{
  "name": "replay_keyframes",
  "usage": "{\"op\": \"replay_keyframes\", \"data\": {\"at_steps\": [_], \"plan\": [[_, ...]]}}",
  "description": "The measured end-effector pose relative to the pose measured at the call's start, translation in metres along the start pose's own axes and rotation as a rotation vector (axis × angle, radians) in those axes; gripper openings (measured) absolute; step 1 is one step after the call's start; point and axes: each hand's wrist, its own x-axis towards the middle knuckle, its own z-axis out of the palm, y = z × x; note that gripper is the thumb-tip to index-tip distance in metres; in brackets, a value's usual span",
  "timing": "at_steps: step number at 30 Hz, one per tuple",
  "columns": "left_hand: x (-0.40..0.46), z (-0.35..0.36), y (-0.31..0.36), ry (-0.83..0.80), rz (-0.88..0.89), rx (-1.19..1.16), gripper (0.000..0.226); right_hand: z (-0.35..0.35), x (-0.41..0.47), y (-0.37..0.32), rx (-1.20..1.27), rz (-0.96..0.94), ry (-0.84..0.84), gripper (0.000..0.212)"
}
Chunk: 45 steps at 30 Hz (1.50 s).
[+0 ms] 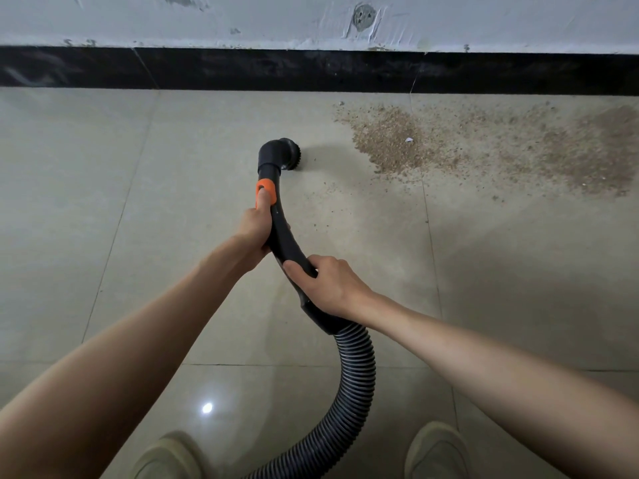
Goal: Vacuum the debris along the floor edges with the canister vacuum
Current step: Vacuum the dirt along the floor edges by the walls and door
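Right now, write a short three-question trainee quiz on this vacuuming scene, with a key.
1. True or false: the brush nozzle sits inside the debris pile.
2. Which hand's thumb lies on the orange collar? A) left hand B) right hand
3. Fill in: the ribbed hose runs back between the person's two ____.

Key:
1. False; it rests on bare tile left of the pile.
2. A; the right hand has its grip on the black handle lower down.
3. Shoes.
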Motion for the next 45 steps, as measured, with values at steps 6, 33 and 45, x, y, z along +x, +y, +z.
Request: {"op": "replay_keyframes", "data": {"at_steps": [6,33,45], "plan": [[0.0,0.0,-0.01,-0.051,-0.064,0.017,0.05,0.001,-0.009,0.007,0.014,0.015,-0.028,0.045],[-0.035,-0.032,-0.029,-0.056,-0.146,-0.142,0.042,0.007,-0.035,-0.002,-0.023,0.02,-0.172,0.047],[-0.039,0.042,-0.022,-0.308,-0.141,0.079,0.045,-0.012,-0.067,0.034,0.004,0.176,0.05,0.046]]}}
